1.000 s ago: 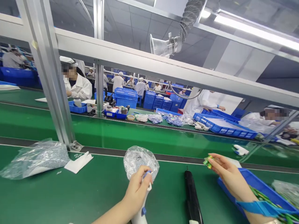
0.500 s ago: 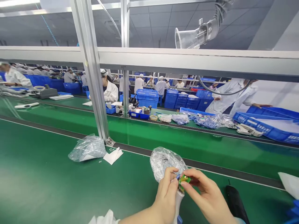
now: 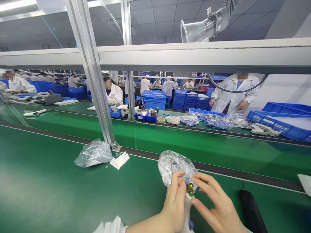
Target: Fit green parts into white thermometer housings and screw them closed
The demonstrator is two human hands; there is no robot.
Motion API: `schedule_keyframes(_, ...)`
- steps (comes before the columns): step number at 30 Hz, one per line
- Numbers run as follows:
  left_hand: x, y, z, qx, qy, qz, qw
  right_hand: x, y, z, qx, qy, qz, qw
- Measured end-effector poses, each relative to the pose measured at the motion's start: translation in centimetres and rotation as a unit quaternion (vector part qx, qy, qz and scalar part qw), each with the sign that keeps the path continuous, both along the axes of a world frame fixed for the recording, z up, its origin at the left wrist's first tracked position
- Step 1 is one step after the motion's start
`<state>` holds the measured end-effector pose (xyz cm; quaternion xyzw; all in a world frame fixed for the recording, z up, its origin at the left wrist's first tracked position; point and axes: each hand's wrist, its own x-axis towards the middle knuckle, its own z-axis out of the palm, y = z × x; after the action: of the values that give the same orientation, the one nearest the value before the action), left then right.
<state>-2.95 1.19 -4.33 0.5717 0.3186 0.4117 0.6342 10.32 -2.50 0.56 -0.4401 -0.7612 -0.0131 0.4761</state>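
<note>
Low in the head view, my left hand [image 3: 173, 202] is wrapped round a white handheld device [image 3: 187, 212] with blue parts. At the device's top end sits a small green circuit board [image 3: 190, 193] carrying a round gold-coloured part [image 3: 190, 185]. My right hand [image 3: 216, 202] is open beside it, thumb and fingers spread around the board's right side; whether a fingertip touches it I cannot tell. Just behind the hands lies a clear plastic bag [image 3: 166, 166] with small metallic pieces in it. The device's lower end runs out of the picture.
A black electric screwdriver [image 3: 251, 208] lies to the right. Left of my hands are another bag of small pieces [image 3: 97, 153] and a white paper [image 3: 120, 160]. A metal post [image 3: 93, 74] rises at the bench's back edge. Beyond, people in white coats stand among blue crates [image 3: 154, 100].
My right fingers have spread away from the circuit board, which they pinched before. The gold-coloured part now shows more clearly. Across the bench, a person has shifted and lowered an arm from the crate.
</note>
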Motion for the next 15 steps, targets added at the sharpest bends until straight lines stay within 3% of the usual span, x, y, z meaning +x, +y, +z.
schedule_keyframes(3,0.0,0.0,0.1,0.001,-0.003,0.011,1.000,0.8,-0.3,-0.4,-0.022,0.040,-0.056,0.997)
schedule_keyframes(5,0.0,-0.1,0.2,0.005,-0.014,0.010,1.000,1.5,-0.3,-1.0,-0.108,0.120,-0.066,0.985)
schedule_keyframes(8,0.2,-0.3,0.5,-0.001,-0.044,0.002,0.999,2.1,0.1,-2.2,-0.246,0.258,-0.047,0.933)
schedule_keyframes(11,0.3,-0.4,0.9,-0.014,-0.078,-0.003,0.997,1.5,0.2,-2.9,-0.343,0.399,-0.001,0.851)
schedule_keyframes(15,0.2,-0.5,0.7,0.026,-0.081,0.002,0.996,-1.6,-0.7,-3.3,-0.456,0.566,0.075,0.682)
